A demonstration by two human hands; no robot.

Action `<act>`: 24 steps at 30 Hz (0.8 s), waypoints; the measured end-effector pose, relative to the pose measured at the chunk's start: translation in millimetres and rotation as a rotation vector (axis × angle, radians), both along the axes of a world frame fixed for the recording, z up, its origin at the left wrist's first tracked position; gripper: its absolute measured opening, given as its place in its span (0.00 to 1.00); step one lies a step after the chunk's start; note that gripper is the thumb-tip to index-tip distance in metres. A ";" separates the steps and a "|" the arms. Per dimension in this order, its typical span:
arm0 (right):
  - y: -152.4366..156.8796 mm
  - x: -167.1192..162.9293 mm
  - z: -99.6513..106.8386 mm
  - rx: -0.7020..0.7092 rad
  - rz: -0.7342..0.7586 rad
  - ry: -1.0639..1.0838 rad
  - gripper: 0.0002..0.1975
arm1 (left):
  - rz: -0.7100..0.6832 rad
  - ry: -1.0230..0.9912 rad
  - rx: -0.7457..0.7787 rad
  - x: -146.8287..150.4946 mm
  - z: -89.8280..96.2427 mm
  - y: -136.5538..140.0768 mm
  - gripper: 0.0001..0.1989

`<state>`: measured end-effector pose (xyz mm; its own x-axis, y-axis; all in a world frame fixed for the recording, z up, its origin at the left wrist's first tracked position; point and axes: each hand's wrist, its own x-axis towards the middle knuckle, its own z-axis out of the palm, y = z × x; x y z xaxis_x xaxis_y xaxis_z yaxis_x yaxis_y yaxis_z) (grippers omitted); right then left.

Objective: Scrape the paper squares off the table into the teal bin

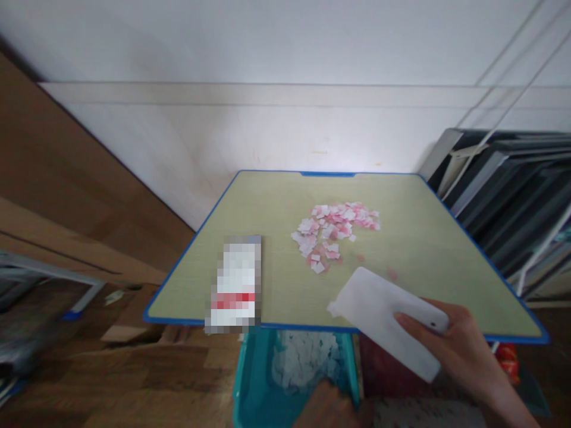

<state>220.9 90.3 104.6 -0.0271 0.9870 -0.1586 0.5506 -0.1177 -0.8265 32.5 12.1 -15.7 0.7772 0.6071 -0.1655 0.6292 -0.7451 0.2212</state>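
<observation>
My right hand (455,342) grips a flat white plastic scraper (375,306) with a small hole near its handle end. The scraper is tilted over the table's front right edge, and a few white paper bits (333,308) show at its left edge. My left hand (330,409) is low in the view, its fingers curled, in front of a teal tub (241,380); what it holds, if anything, is hidden. White paper scraps (297,356) lie inside the tub. On the table, a loose pile of small pink and white paper squares (336,223) is spread beyond the scraper.
The pale green table (276,190) has a blue rim and stands against a white wall (267,131). A blurred-out box-like item (236,279) lies at its front left. Dark panels (526,196) lean on the right; a brown board (66,148) stands on the left.
</observation>
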 end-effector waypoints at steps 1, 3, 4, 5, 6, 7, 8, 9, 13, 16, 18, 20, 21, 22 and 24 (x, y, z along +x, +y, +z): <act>-1.1 0.8 1.1 -0.002 -0.005 -0.015 0.18 | 0.000 0.005 -0.005 0.4 1.4 0.4 0.02; -4.0 0.8 3.3 0.024 -0.030 -0.046 0.18 | -0.002 0.004 -0.017 1.0 2.5 1.0 0.03; -5.3 -0.6 4.2 0.042 -0.036 -0.054 0.18 | -0.001 0.000 -0.020 1.1 2.0 1.2 0.03; -6.2 -2.9 4.9 0.056 -0.034 -0.054 0.17 | -0.002 -0.008 -0.020 1.2 0.8 1.1 0.03; -6.8 -6.1 5.2 0.063 -0.022 -0.048 0.17 | -0.001 -0.017 -0.014 1.1 -0.8 0.9 0.03; -6.9 -9.9 5.2 0.065 0.001 -0.037 0.16 | 0.002 -0.026 -0.006 1.0 -2.8 0.3 0.03; -6.7 -14.0 4.9 0.067 0.027 -0.024 0.16 | 0.009 -0.040 0.004 0.9 -4.7 -0.4 0.02; -6.3 -17.7 4.4 0.072 0.055 -0.013 0.15 | 0.024 -0.053 0.016 0.7 -6.3 -1.2 0.02; -3.7 -24.0 1.3 0.106 0.122 0.002 0.16 | 0.054 -0.070 0.012 0.5 -7.4 -3.2 0.01; -1.9 -23.4 0.2 0.126 0.065 -0.004 0.16 | 0.018 -0.032 0.000 0.5 -3.9 -1.9 0.02; -1.6 -25.2 0.2 0.130 0.096 -0.011 0.15 | 0.008 -0.014 -0.006 0.4 -2.4 -0.5 0.03; -2.2 -27.6 0.2 0.143 0.164 -0.013 0.15 | 0.007 -0.022 -0.016 0.3 -2.7 0.4 0.03; -2.7 -27.8 0.2 0.146 0.187 -0.008 0.15 | 0.013 -0.032 -0.019 0.2 -3.5 0.5 0.02; -3.1 -26.9 0.2 0.148 0.187 0.001 0.15 | 0.020 -0.036 -0.019 0.2 -4.3 0.4 0.02; -3.3 -21.8 0.4 0.138 0.120 0.033 0.15 | 0.029 -0.030 -0.020 0.0 -5.4 0.1 0.02</act>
<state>199.1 87.0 105.0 -0.1492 0.9886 -0.0193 0.5260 0.0628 -0.8482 32.5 12.2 -21.1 0.7643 0.6260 -0.1550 0.6431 -0.7220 0.2553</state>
